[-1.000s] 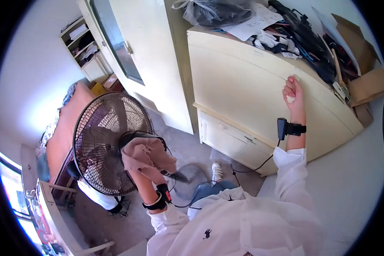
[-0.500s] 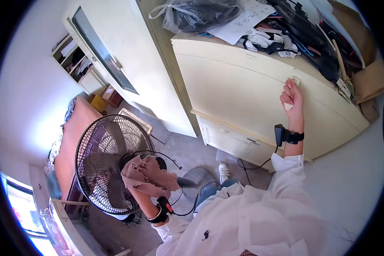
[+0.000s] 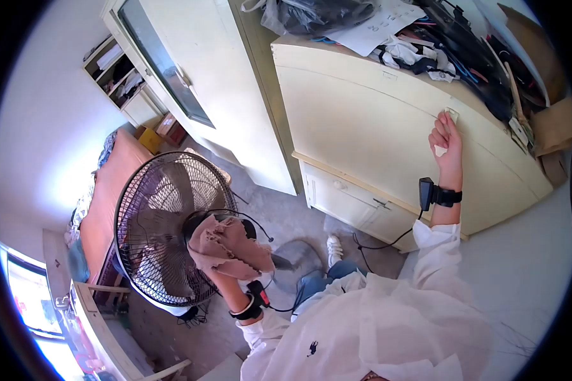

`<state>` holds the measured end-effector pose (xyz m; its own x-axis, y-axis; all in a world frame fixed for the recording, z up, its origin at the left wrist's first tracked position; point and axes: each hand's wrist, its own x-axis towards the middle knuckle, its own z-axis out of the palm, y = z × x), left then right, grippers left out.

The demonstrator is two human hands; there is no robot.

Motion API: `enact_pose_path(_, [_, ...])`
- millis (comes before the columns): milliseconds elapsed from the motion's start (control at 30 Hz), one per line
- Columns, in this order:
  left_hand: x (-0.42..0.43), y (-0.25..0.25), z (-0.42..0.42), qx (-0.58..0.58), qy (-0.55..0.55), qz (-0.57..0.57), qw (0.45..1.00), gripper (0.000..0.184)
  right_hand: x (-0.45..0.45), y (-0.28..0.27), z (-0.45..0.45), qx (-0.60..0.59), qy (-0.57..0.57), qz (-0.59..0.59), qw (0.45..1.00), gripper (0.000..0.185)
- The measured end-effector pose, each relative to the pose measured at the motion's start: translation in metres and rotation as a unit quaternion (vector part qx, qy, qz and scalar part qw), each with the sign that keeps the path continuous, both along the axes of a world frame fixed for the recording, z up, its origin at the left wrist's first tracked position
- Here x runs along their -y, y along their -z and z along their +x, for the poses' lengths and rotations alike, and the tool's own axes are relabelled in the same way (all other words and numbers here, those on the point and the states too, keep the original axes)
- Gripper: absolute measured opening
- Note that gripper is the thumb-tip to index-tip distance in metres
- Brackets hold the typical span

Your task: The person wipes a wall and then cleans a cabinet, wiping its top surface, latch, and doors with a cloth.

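Observation:
My right hand point(image 3: 448, 136) is raised against the cream cabinet point(image 3: 356, 101), its fingers closed. A small off-white piece point(image 3: 440, 151) shows at the palm, and another pale bit point(image 3: 451, 115) shows between the fingertips and the cabinet front; I cannot tell whether they are one thing. A ragged pink cloth point(image 3: 227, 247) covers my left hand, whose wrist comes out below it; the fingers are hidden in the folds. Just behind the cloth stands a black floor fan point(image 3: 165, 235) with a wire cage. Whether the left hand touches the fan is hidden.
A tall cream wardrobe point(image 3: 216, 70) stands left of the cabinet. On the cabinet top lie a plastic bag point(image 3: 318, 16), a sheet of paper point(image 3: 378, 28) and piled hangers and clothes. A bed point(image 3: 111, 203) is at the left. Black cables point(image 3: 381, 247) trail near my feet.
The whole view has shifted slightly, with the cabinet and both hands appearing a little further right. My right hand stays at the cabinet front, and the cloth is still over my left.

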<state>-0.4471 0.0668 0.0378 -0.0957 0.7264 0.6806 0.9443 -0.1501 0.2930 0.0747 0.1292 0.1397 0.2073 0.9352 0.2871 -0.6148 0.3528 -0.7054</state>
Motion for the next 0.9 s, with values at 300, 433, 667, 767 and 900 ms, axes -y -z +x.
enact_pose_path(300, [-0.026, -0.022, 0.048, 0.163, 0.409, 0.287, 0.851, 0.040, -0.003, 0.005, 0.006, -0.045, -0.031, 0.009, 0.998, 0.019])
enact_pose_path(433, [0.020, -0.071, 0.068, 0.111, 0.377, 0.300, 0.869, 0.043, -0.003, 0.005, 0.010, -0.058, -0.089, 0.022, 0.994, 0.020])
enact_pose_path(667, [0.055, -0.098, 0.078, 0.045, 0.270, 0.175, 0.946, 0.035, 0.002, -0.003, 0.005, -0.061, -0.063, -0.022, 0.996, 0.022])
enact_pose_path(767, [0.074, -0.071, 0.052, -0.029, 0.200, 0.051, 0.978, 0.044, 0.001, 0.000, 0.007, -0.061, -0.086, -0.020, 0.994, 0.023])
enact_pose_path(900, [0.077, -0.062, 0.081, 0.128, 0.291, -0.088, 0.944, 0.052, -0.003, 0.004, 0.010, -0.050, -0.074, -0.014, 0.996, 0.023])
